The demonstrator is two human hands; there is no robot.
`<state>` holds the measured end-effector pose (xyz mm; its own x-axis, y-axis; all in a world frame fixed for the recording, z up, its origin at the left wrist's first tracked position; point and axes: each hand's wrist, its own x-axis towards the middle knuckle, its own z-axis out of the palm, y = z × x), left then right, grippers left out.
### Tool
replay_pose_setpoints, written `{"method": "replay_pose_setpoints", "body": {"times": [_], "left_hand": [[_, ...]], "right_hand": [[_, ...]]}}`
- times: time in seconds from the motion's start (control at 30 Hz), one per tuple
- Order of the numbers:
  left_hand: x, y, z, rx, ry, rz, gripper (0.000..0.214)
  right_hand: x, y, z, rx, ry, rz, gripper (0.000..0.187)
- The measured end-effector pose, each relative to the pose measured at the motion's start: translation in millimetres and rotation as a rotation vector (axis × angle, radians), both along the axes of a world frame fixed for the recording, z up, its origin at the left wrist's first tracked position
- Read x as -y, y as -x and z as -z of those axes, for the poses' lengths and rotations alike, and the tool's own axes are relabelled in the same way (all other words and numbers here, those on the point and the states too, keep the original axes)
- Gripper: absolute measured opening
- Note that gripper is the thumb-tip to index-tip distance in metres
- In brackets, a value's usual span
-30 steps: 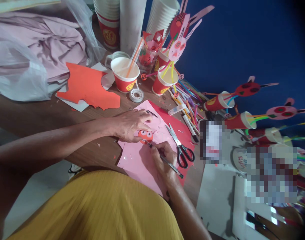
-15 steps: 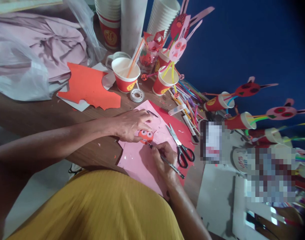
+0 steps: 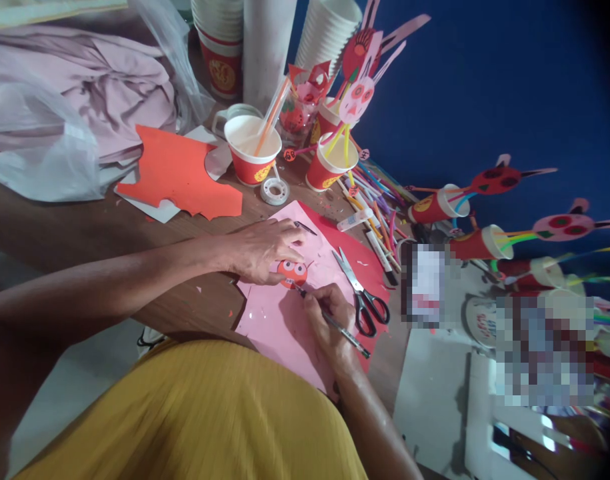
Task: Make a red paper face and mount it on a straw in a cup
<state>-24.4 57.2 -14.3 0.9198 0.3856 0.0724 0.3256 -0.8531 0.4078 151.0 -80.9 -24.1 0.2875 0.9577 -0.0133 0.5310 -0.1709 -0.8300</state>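
Observation:
My right hand (image 3: 335, 313) is closed around a clear-barrelled pen (image 3: 349, 337). The pen's tip meets the lower edge of a small round orange paper face (image 3: 293, 275) with two white eyes and dark marks below them. Lying over the pink paper (image 3: 275, 327), my left hand (image 3: 265, 250) has its fingers stretched out. Its thumb and a finger rest at the left side of the face, apart from each other. A thin black pen cap or clip (image 3: 305, 228) shows just beyond the left fingertips. Black-handled scissors (image 3: 361, 290) lie partly open, right of my right hand.
Cut orange paper (image 3: 179, 173) lies at the left. Beyond my hands stand a red paper cup (image 3: 249, 167) and a tape roll (image 3: 275, 191). Loose pipe cleaners (image 3: 375, 187) and a marker (image 3: 379, 253) lie right. Cups with paper animal heads (image 3: 565, 225) line the blue wall.
The view shifts very slightly. Both hands, the pen and the paper face keep almost the same positions.

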Motion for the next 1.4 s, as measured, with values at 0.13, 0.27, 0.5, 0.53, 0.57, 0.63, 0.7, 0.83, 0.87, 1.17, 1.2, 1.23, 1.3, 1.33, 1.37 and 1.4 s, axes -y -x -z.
{"method": "replay_pose_setpoints", "body": {"times": [0.13,0.27,0.5,0.53,0.57,0.63,0.7,0.83,0.87,1.17,1.2,1.23,1.3,1.33,1.37,1.4], "left_hand": [[-0.2,-0.4,0.5,-0.009,-0.002,-0.007,0.039],[0.2,-0.6,0.4,-0.009,0.003,-0.006,0.040],[0.9,-0.7,-1.8,-0.026,-0.004,-0.004,0.040],[0.8,-0.8,-2.1,-0.027,-0.005,-0.004,0.040],[0.7,-0.8,-2.2,-0.028,-0.007,-0.005,0.039],[0.2,-0.9,-2.1,-0.025,-0.006,-0.005,0.039],[-0.4,-0.9,-1.8,-0.020,0.001,-0.003,0.039],[-0.5,-0.7,-1.6,-0.025,-0.002,-0.005,0.040],[-0.3,-0.7,-1.5,-0.024,-0.006,-0.006,0.040],[0.4,-1.3,-1.5,-0.001,-0.005,-0.002,0.040],[0.5,-1.4,-2.1,-0.008,-0.001,-0.003,0.040],[0.6,-1.6,-2.9,-0.017,0.001,-0.004,0.040],[0.9,-1.7,-4.5,-0.028,0.003,-0.007,0.041],[0.9,-1.7,-5.0,-0.032,0.003,-0.007,0.041],[0.9,-1.6,-5.4,-0.035,0.002,-0.006,0.041],[0.8,-1.4,-5.4,-0.038,0.000,-0.005,0.041]], "right_hand": [[-0.1,0.1,0.0,-0.003,0.001,-0.003,0.020],[-0.9,0.1,-0.9,-0.003,0.002,0.006,0.019],[-0.9,0.5,-1.8,0.008,0.018,0.012,0.019],[-0.8,0.4,-1.6,0.009,0.015,0.007,0.019],[-0.7,0.1,-1.3,0.011,0.010,0.002,0.020],[-0.4,-0.3,-0.6,0.013,0.000,-0.010,0.020],[-0.1,-0.6,0.0,0.017,-0.003,-0.015,0.019],[0.0,-0.4,-0.1,0.015,0.004,0.000,0.019],[-0.2,-0.3,-0.3,0.012,0.005,0.002,0.019],[-1.2,0.5,-0.9,-0.013,0.022,0.010,0.018],[-1.1,0.6,-0.7,-0.022,0.021,0.011,0.018],[-1.0,0.6,-0.6,-0.028,0.016,0.009,0.018],[-0.9,0.4,-0.6,-0.027,0.009,0.002,0.019],[-0.8,0.3,-0.8,-0.022,0.005,-0.003,0.019],[-0.7,0.2,-1.1,-0.017,0.003,-0.008,0.020],[-0.6,0.2,-1.4,-0.013,0.003,-0.010,0.020]]}}
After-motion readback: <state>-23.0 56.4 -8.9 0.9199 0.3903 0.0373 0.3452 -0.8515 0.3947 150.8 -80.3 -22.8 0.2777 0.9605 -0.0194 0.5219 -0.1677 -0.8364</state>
